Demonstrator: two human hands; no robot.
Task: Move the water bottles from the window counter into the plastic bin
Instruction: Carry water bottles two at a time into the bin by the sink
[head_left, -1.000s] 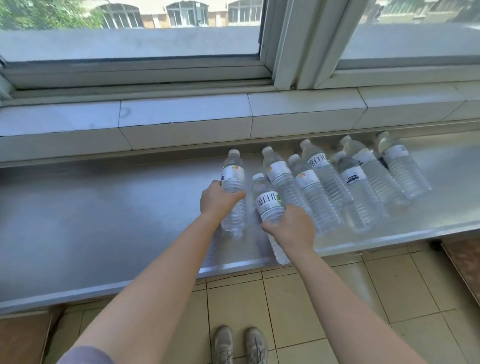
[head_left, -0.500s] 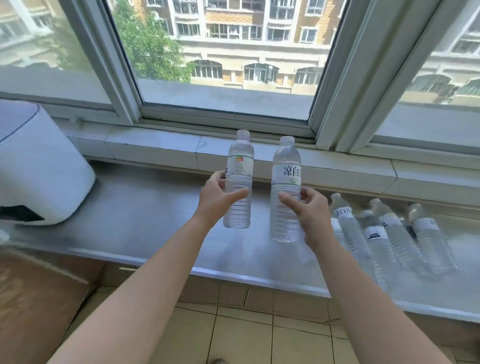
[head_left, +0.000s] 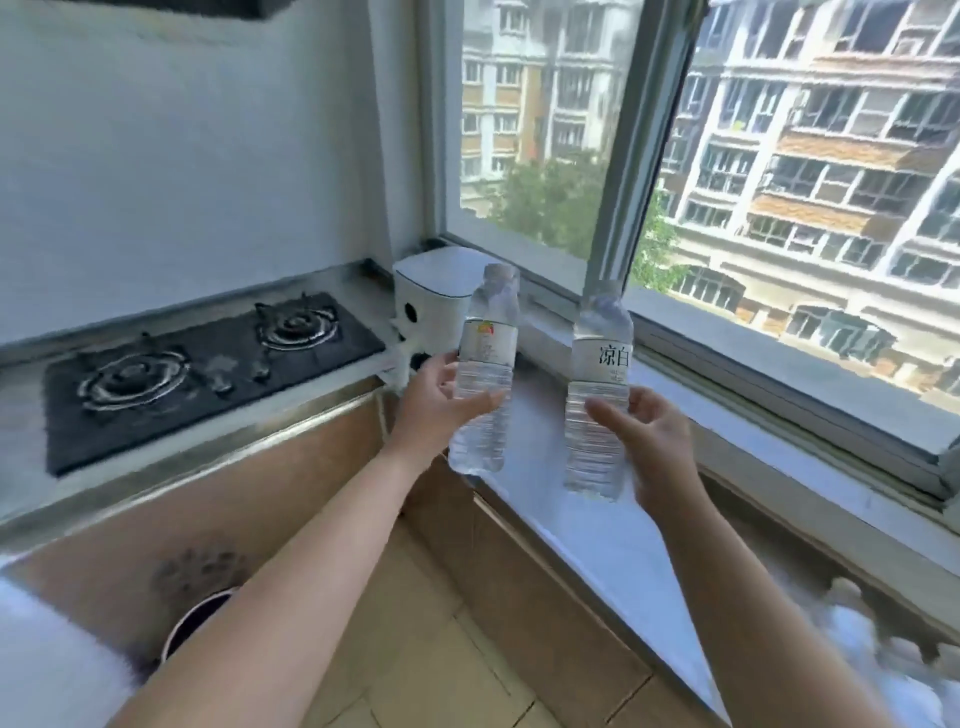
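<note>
Two clear water bottles held upright in the air above the near edge of the table (head_left: 587, 530) under the window. Left hand (head_left: 436, 400) clenched around the left bottle (head_left: 485, 374), thumb across the ribbed middle, fingertips hidden behind the plastic. Right hand (head_left: 654, 447) grasping the right bottle (head_left: 597, 395) low on its ribbed body, label with dark characters facing near. Both caps smeared by blur against the window frame (head_left: 618, 171), hard to make out. More bottles (head_left: 852, 629) at the near right, only a pale blur, count impossible to tell, partly cut off by the picture's edge. White appliance (head_left: 441, 306) in the far corner, partly hidden behind the left bottle. Black gas hob (head_left: 197, 364) on the left. Dark round rim (head_left: 192, 623) near left, cut by the forearm, unclear what. No plastic bin recognisable.
</note>
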